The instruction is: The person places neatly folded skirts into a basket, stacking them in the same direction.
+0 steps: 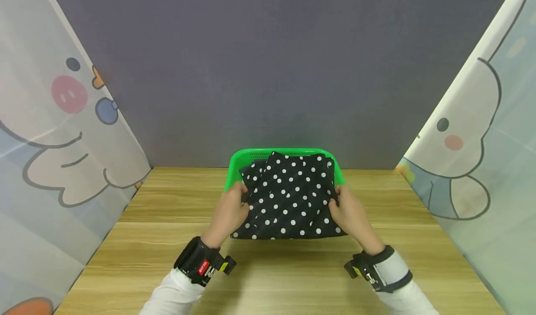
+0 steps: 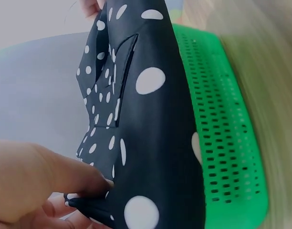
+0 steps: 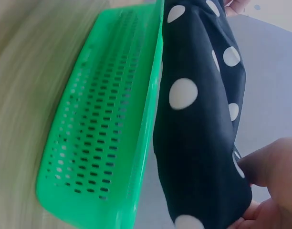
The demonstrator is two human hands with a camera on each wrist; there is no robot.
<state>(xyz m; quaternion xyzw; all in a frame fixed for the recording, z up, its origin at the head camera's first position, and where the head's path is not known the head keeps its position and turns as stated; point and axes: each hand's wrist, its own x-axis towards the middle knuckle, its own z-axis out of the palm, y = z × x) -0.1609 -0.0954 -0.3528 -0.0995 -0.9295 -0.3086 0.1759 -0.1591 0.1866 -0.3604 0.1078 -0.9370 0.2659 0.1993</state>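
Note:
A black cloth with white polka dots (image 1: 289, 198) spreads over a green plastic basket (image 1: 238, 161), its near edge hanging past the basket's front. My left hand (image 1: 229, 211) pinches the cloth's left side between thumb and fingers; the left wrist view shows the thumb pressed on a fold of the dotted cloth (image 2: 155, 119). On the other side, my right hand (image 1: 349, 212) pinches the cloth's right edge, and the right wrist view has the cloth (image 3: 193, 124) drooping beside the basket's perforated wall (image 3: 93, 129). Most of the basket's inside is hidden under the cloth.
The basket stands on a wooden table (image 1: 167, 240), near a dark grey panel (image 1: 272, 73) at the back. Curtains with cartoon figures hang at the left (image 1: 42, 133) and right (image 1: 481, 166). Both wrists wear strapped camera mounts.

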